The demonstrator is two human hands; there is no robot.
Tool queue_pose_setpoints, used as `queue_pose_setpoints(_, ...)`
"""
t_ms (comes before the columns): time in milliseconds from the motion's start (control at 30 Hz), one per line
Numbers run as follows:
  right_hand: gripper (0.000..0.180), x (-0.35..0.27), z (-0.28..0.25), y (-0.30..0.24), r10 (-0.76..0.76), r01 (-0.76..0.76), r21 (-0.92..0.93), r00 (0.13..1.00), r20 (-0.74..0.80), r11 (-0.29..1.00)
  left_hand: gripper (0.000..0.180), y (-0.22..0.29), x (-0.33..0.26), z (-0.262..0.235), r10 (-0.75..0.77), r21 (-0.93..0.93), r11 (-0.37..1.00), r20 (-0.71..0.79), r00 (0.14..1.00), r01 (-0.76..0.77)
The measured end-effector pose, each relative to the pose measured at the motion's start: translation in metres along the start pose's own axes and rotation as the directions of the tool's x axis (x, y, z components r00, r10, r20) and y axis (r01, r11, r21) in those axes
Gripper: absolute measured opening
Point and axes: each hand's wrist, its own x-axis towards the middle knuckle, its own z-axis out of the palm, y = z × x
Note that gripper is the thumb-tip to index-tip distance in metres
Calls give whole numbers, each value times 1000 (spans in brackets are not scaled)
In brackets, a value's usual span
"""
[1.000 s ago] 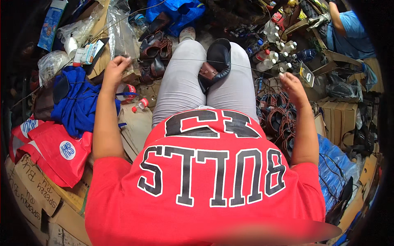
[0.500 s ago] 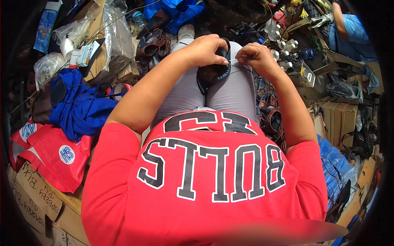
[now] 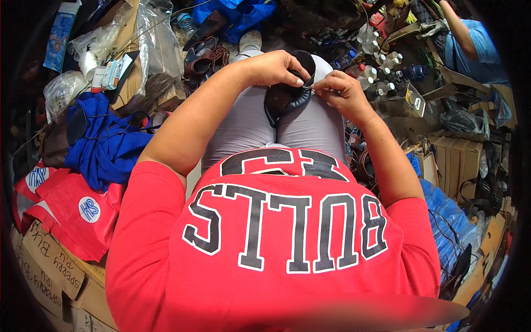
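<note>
Head view looks down on a seated person in a red shirt and grey trousers, with a black shoe [image 3: 287, 91] lying on the lap between the thighs. Clutter rings the legs. At the lower left, cardboard boxes [image 3: 52, 265] sit partly under red cloth [image 3: 66, 205], so their contents cannot be seen. Clear plastic bags [image 3: 152, 47] at the upper left hold pale, indistinct items. At the upper right stands a cluster of small white bottles [image 3: 381, 58], and brown boxes [image 3: 459, 160] are stacked at the right edge. A blue garment [image 3: 105, 144] lies to the left of the legs. Another person in a blue shirt [image 3: 475, 47] works at the top right.

A second ago both arms were spread wide, the left hand out over the clutter on the left and the right hand over the bottles on the right, with the shoe alone on the lap. Half a second ago both hands had come in to the shoe, and they are on it now.

The left hand [image 3: 274, 66] is curled over the shoe's upper edge, fingers closed on it. The right hand [image 3: 343, 91] is pinched shut at the shoe's rim, thumb and forefinger together on something too small to identify, just touching the left fingertips.
</note>
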Motion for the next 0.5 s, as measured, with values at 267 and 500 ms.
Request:
queue_pose_setpoints(267,22,2,-5,-28,-56,84,-371,995,85,925,34,5,-1,0,-20,92,996,74,997,13)
queue_pose_setpoints(500,11,25,8,-72,-31,283,-810,949,313,513,36,12,0,-5,-26,279,960,100,995,-3)
